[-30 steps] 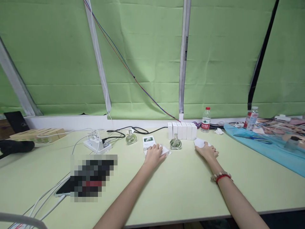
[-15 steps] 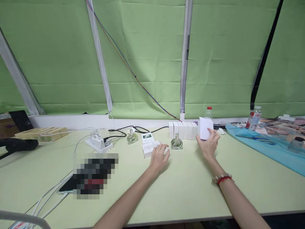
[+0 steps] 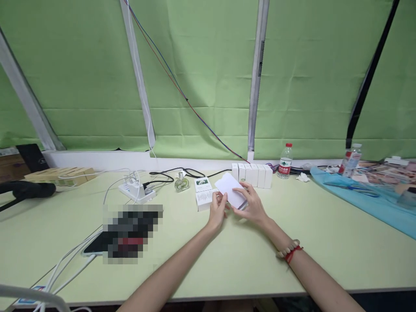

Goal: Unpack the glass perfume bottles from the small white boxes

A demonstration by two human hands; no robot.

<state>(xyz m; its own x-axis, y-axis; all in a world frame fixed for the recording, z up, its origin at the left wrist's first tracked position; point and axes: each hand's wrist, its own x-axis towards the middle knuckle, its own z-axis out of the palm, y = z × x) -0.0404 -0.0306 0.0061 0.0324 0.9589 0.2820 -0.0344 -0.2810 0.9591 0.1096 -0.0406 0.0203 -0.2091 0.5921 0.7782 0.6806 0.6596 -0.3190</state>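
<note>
A white box [image 3: 230, 188] is tilted above the table between my two hands. My right hand [image 3: 254, 207] grips its right side, with the fingers spread over the face. At the lower left edge, my left hand [image 3: 217, 212] has its thumb and fingers closed on the same box. Just left of it lies a printed white carton [image 3: 203, 199] with a green picture on its raised part. A glass perfume bottle [image 3: 181, 184] stands further left. Another perfume bottle is mostly hidden behind the held box.
Several small white boxes [image 3: 260, 177] stand in a row at the back. A water bottle [image 3: 285, 162] and crumpled tissue [image 3: 303, 177] are to their right. On the left are a power strip [image 3: 138, 193], cables and a blurred dark device [image 3: 130, 232]; blue plastic [image 3: 364, 199] covers the right.
My right hand has brought the white box leftward from beside the row to my left hand. My left hand has moved off the printed carton and taken hold of the box.
</note>
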